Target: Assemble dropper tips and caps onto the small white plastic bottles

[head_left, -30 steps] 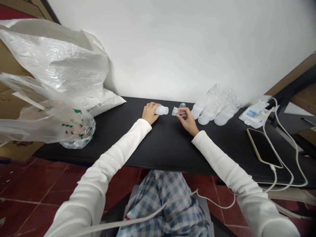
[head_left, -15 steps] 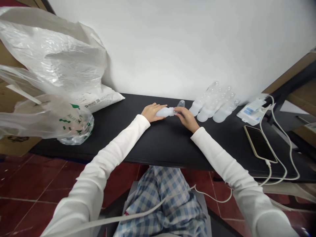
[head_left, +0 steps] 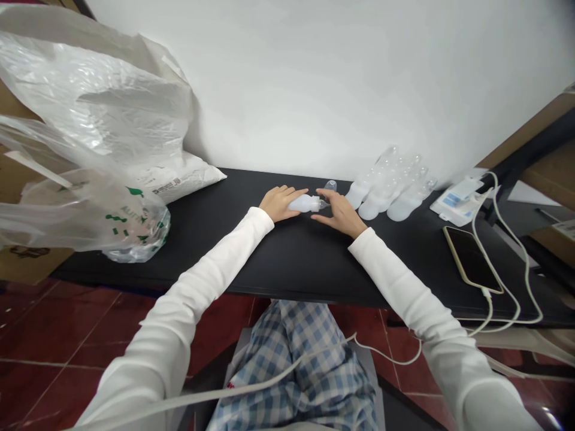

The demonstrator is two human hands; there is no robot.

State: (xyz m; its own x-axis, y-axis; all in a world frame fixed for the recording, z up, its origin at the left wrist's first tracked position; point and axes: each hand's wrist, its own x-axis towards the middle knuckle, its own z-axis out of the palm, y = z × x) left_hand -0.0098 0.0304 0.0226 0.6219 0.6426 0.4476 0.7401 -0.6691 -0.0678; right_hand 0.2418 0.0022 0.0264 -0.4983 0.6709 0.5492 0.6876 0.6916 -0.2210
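My left hand (head_left: 278, 203) lies on the black table (head_left: 215, 251), fingers shut around the base of a frosted white plastic bottle (head_left: 302, 203). The bottle lies on its side, and a small clear plastic nozzle (head_left: 323, 205) sits on its neck. My right hand (head_left: 340, 214) rests just beyond that tip, fingers apart and holding nothing. A separate clear plastic piece (head_left: 330, 186) stands behind the bottle. Several similar frosted bottles (head_left: 386, 193) with clear tops lie grouped to the right of my right hand.
Large translucent plastic bags (head_left: 90, 102) and a white sack (head_left: 179, 181) crowd the table's left end. On the right lie a white packet (head_left: 458, 202) and a phone (head_left: 471, 260) with a white cable (head_left: 503, 269). A white wall rises behind the table.
The clear nozzle has gone from my right hand to the bottle's neck. My right hand has let go and its fingers have spread apart. The bottle now lies further right.
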